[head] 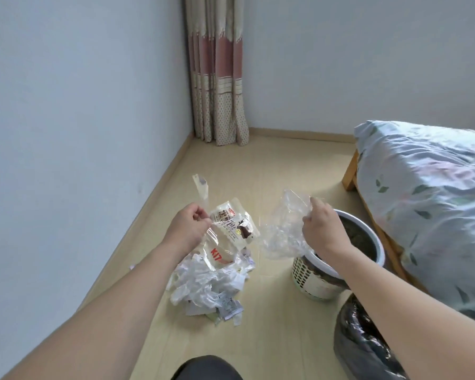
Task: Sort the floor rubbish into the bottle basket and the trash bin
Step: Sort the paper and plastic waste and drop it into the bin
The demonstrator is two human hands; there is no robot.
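- Head view: left hand pinches clear printed wrappers, held above the rubbish pile on the floor.
- Right hand grips crumpled clear plastic, just left of the white basket.
- Black-bagged bin near the basket, beside the bed.

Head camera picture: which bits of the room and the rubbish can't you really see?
- Basket contents: head view, the right hand, its forearm and the crumpled clear bag cover much of the opening.
- Black-bagged bin: cut off by the bottom edge and crossed by the right forearm.
- Rubbish pile: small print too tiny to read.
- Wrappers pinched by the left hand: overlapping, count unclear.
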